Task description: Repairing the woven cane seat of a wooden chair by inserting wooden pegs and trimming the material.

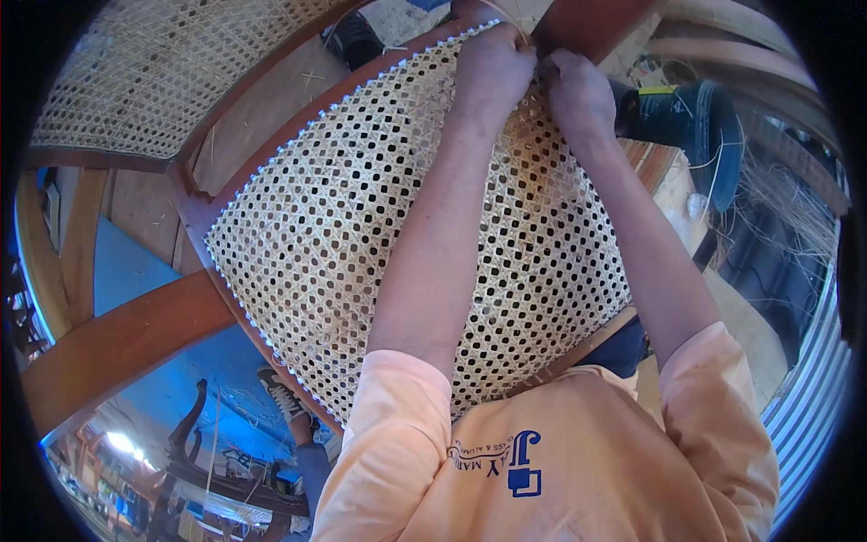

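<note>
The cane panel (334,226) lies right under my forearms, spreading from beneath my hands back toward my chest, with both hands at its far corner. My left hand (495,72) sits on the panel's far edge, fingers curled in; a thin pale strand (519,25) arcs beside them, but I cannot tell whether they pinch it. My right hand (578,95) is just beside the left, at the same corner of the panel, its fingers bent too; what they grip, if anything, is hidden from me. The red-brown frame (302,116) borders the panel's left edge, where a row of small pale dots (307,133) follows the weave. Left of the panel, past the frame, is a second woven panel (135,72). Right of the panel are a dark container (691,117) and loose fibres (795,217); its near edge lies close to my peach shirt (578,434)
</note>
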The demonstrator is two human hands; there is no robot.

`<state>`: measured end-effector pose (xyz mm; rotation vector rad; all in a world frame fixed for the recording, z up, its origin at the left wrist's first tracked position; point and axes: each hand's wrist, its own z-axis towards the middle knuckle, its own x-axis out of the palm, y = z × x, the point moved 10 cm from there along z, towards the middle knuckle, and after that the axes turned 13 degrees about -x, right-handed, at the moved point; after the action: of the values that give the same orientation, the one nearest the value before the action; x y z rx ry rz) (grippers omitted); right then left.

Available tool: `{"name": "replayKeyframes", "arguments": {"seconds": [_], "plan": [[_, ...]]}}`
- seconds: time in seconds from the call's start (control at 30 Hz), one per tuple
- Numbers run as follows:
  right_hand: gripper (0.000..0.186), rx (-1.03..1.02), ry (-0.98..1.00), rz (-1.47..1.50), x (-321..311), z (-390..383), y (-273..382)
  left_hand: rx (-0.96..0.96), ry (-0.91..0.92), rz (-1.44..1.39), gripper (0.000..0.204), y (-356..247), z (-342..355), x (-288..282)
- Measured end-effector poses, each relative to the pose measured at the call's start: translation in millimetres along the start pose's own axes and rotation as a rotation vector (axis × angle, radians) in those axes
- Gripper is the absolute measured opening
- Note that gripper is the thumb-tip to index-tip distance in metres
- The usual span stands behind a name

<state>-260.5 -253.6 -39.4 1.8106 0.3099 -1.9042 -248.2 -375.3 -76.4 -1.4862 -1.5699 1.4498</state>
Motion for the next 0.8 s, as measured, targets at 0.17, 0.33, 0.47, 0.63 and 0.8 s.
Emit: {"name": "replayKeyframes", "arguments": {"seconds": [0.17, 0.33, 0.47, 0.63, 0.8], "plan": [[0.016, 0.054, -0.031, 0.095, -9.9, -1.2, 4.9, 0.009, 0.000, 0.035, 0.016, -4.4, -1.4, -1.5], [0.018, 0.123, 0.011, 0.020, -0.3, -1.7, -1.1, -0.014, 0.046, 0.013, 0.017, -4.3, -1.1, -1.3], [0.021, 0.178, 0.016, 0.089, 6.4, -0.9, -4.2, 0.029, 0.087, -0.025, 0.019, -13.4, 9.5, -0.7], [0.023, 0.117, 0.062, 0.097, 10.6, 5.0, -12.2, 0.066, 0.177, -0.070, 0.021, -23.0, 16.1, 5.2], [0.019, 0.102, 0.133, -0.013, 6.9, 4.1, -2.3, 0.085, -0.048, 0.070, 0.020, -23.2, 16.3, -2.0]]}}
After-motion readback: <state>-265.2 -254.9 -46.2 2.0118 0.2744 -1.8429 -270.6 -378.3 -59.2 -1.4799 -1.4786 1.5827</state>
